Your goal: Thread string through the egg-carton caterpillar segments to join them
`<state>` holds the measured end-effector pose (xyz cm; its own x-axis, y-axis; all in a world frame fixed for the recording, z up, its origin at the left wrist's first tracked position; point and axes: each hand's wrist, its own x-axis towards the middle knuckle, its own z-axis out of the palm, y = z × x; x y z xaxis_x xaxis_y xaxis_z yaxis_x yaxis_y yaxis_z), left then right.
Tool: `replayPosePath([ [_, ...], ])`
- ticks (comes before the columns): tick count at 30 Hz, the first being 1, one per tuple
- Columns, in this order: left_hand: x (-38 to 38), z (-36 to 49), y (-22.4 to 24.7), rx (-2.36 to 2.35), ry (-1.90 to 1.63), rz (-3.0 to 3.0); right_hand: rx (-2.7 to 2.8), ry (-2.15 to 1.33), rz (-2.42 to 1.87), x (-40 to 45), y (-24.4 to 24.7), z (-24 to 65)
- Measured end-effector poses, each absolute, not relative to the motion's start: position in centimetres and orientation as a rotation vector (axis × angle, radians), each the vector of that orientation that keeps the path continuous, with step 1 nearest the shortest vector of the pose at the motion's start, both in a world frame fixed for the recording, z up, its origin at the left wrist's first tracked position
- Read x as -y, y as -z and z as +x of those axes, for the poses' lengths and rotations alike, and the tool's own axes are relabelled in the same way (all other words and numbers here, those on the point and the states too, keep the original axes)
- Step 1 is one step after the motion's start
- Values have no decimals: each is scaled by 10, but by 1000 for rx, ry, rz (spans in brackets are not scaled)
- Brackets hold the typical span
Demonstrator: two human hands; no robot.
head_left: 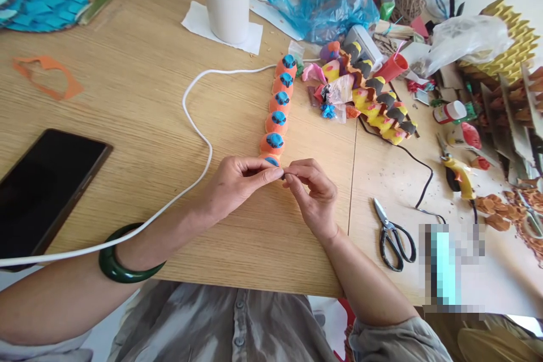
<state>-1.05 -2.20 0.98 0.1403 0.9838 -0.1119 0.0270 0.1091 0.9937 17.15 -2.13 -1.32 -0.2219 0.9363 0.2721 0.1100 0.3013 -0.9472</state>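
Observation:
An orange egg-carton strip (278, 124), its row of bumps topped with blue patches bearing black marks, runs away from me across the wooden table. Over its near end, my left hand (241, 184) has thumb and fingers pinched together. The fingertips of my right hand (311, 189) meet them there, also in a pinch. A tiny dark bit (283, 177) shows between the right thumb and fingers; its kind is too small to tell. What the left fingers pinch is hidden. My left hand covers part of the nearest blue patch.
A white cable (197, 130) crosses my left forearm. A phone (46, 192) lies left, scissors (394, 237) right. A white bottle (224, 0) stands behind. Painted carton strips (377, 93), a blue plastic bag (326, 8) and a yellow-handled glue gun (460, 178) crowd the right side.

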Motion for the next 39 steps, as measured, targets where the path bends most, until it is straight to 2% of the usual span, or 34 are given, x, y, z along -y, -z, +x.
replayPosePath([
  [7, 24, -11, -8, -1234, -1091, 1165, 1446, -1153, -1072, 24, 9, 169],
  [15, 27, -12, -10, -1227, -1149, 1336, 1314, -1411, -1149, 26, 8, 162],
  [20, 28, -11, -12, -1213, -1147, 1506, 1287, -1360, -1126, 28, 8, 162],
  [25, 27, -11, -12, -1214, -1085, 1387, 1294, -1344, -1149, 27, 8, 162],
  [29, 28, -13, -10, -1222, -1134, 1334, 1290, -1363, -1170, 27, 8, 162],
  [34, 30, -13, -13, -1191, -1252, 1536, 1283, -1380, -1147, 26, 8, 162],
  [39, 29, -13, -11, -1212, -1219, 1587, 1313, -1364, -1173, 26, 6, 163],
])
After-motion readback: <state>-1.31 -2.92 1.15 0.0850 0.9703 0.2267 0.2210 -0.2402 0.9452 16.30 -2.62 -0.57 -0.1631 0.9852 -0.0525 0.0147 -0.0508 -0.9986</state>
